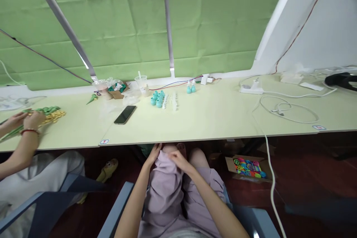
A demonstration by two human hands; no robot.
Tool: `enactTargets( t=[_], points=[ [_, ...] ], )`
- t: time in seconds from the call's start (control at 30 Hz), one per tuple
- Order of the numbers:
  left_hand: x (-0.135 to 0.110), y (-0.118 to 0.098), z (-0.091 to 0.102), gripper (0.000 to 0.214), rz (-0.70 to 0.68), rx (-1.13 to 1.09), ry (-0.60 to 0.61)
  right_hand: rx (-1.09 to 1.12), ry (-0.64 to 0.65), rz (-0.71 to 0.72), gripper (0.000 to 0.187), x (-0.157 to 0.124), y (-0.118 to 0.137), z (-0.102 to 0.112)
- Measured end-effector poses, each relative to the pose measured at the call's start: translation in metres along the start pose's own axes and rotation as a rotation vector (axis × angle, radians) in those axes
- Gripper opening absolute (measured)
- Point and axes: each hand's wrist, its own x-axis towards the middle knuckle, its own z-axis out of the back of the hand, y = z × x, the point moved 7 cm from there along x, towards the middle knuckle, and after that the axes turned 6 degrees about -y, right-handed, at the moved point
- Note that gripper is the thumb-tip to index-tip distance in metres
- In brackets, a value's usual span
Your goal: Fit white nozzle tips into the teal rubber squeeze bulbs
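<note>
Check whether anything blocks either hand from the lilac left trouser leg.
Nothing visible does: the left hand and right hand are both at the trouser leg. The table lies beyond them, not between.

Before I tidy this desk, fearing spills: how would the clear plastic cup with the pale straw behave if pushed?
The clear plastic cup may tip, since it tapers toward its base. Its see-through wall looks thin, so it might buckle if squeezed.

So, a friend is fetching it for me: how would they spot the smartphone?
Find the pale table below the green sheeting, then the clustered teal bottles on it. Left of them lies the smartphone, a dark glossy rectangle, unlike the rounded bottles and clear cup.
</note>
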Motion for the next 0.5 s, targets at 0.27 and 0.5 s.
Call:
enactTargets(
  t=[0.27,0.5],
  points=[
    [-0.051,0.077,-0.004,0.033,-0.005,0.133,0.064,-0.841,0.349,0.430,0.016,-0.101,0.004,-0.040],
    [-0.062,0.132,-0.004,0.026,0.300,0.293,0.188,-0.308,-0.042,-0.166,0.060,-0.098,-0.104,0.023]
  ],
)
